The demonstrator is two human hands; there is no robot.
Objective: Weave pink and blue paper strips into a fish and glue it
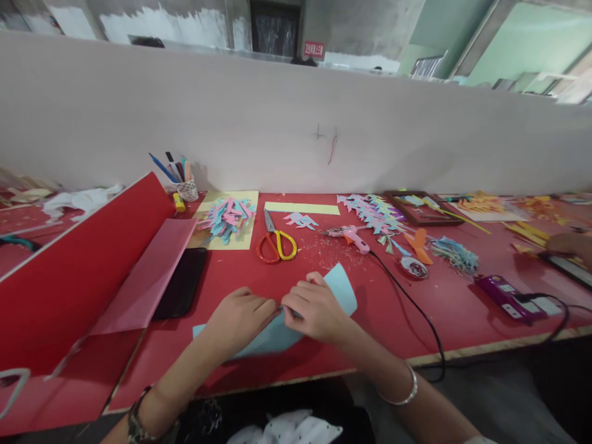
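Observation:
A sheet of light blue paper [272, 338] lies under both my hands near the table's front edge, its right end curling up. My left hand [243, 317] pinches the paper's upper edge with bent fingers. Close beside it, my right hand [314, 308] grips the same edge, fingers curled over it. The fingertips of the two hands nearly meet, and the paper between them is mostly hidden. Beyond my hands rest scissors [277, 244] with one red and one yellow handle. A pink glue gun [349, 236] lies to their right, its black cord running toward the front edge.
A pile of pink and blue paper strips [227, 217] sits on yellow paper. Left are pink paper [150, 271], a black phone [182, 287] and a red panel [92, 265]. Right are a purple power strip [511, 299], blue fringed paper [456, 254] and another person's hand [571, 246].

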